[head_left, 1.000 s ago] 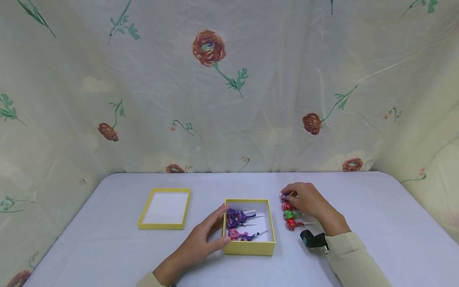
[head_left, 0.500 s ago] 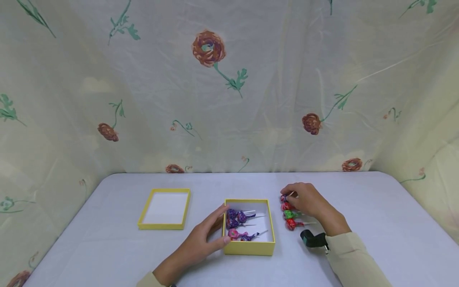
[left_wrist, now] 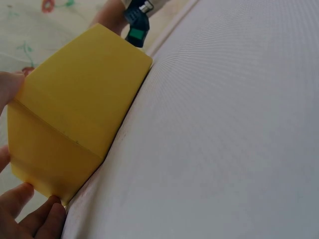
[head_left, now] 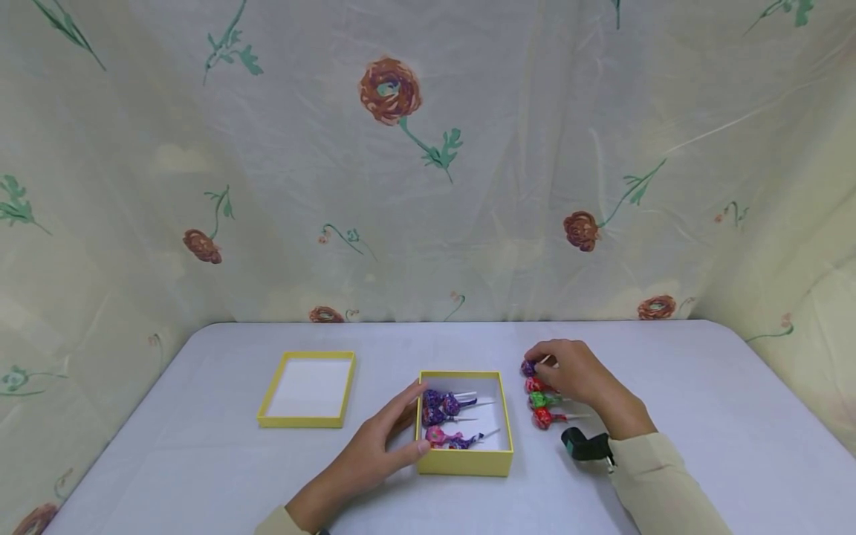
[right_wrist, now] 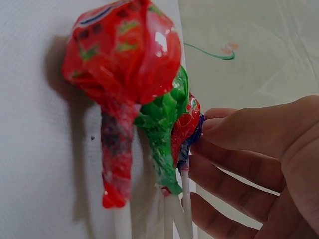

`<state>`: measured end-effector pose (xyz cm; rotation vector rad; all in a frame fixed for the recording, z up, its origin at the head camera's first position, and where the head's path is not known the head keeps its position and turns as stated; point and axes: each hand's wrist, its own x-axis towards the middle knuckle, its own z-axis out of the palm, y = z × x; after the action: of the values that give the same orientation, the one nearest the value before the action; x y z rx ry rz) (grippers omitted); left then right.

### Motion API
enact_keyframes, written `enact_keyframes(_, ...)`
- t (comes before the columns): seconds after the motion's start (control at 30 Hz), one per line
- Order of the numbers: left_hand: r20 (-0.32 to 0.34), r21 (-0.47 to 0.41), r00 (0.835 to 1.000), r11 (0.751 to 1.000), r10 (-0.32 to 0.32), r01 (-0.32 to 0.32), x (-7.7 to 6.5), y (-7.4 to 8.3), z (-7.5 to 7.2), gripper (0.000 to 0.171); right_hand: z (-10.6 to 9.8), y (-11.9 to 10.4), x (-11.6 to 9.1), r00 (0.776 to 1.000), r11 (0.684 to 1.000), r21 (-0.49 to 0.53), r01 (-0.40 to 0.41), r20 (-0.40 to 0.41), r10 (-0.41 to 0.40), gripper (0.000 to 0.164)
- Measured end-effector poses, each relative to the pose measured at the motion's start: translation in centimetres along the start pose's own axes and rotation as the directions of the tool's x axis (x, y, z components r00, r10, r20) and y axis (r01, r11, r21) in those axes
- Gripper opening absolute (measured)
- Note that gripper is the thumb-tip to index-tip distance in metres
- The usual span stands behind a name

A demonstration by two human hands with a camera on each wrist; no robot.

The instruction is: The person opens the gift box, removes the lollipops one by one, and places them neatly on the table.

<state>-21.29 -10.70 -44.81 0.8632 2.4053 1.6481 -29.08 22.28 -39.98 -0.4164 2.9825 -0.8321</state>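
Note:
My right hand (head_left: pixel 568 368) pinches a purple-wrapped lollipop (head_left: pixel 528 368) at the far end of a short row. Nearer me in that row lie a pinkish-red lollipop (head_left: pixel 533 384), a green lollipop (head_left: pixel 537 400) and a red lollipop (head_left: pixel 542 418). In the right wrist view the red lollipop (right_wrist: pixel 124 55) hides part of the others. My left hand (head_left: pixel 381 438) rests against the left side of an open yellow box (head_left: pixel 464 464), thumb at its near corner and fingers spread along the wall. Inside lie several purple lollipops (head_left: pixel 451 405) and a pink lollipop (head_left: pixel 436 436).
A yellow box lid (head_left: pixel 301 421) lies inside-up on the white table (head_left: pixel 200 475), left of the box. Behind the table hangs a flowered curtain (head_left: pixel 468 245). A dark wrist camera (head_left: pixel 585 446) sticks out below the right wrist.
The purple lollipop's head has shifted slightly left at the far end of the row, with my right hand on it. The left hand and the box have stayed in place.

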Motion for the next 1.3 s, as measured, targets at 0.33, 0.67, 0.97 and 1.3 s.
enact_keyframes(0.33, 0.000, -0.003, 1.000, 1.000, 0.005, -0.005, 0.02, -0.03, 0.02, 0.072, 0.26, -0.06, 0.16, 1.000, 0.999, 0.034, -0.012, 0.013, 0.011, 0.015)
enact_keyframes(0.67, 0.001, -0.009, 1.000, 1.000, -0.005, 0.005, 0.00, 0.06, 0.05, 0.073, 0.34, -0.04, 0.13, 1.000, 0.999, 0.031, -0.010, 0.010, 0.010, 0.010)
enact_keyframes(0.97, 0.002, -0.009, 1.000, 1.000, 0.004, -0.004, 0.00, -0.12, 0.03, 0.072, 0.24, -0.04, 0.16, 1.000, 1.000, 0.014, 0.010, -0.001, -0.010, 0.007)
enact_keyframes(1.3, -0.001, -0.003, 1.000, 1.000, -0.002, 0.002, 0.03, -0.08, 0.05, 0.071, 0.35, -0.05, 0.16, 1.000, 0.999, 0.033, -0.029, 0.011, 0.029, 0.017)
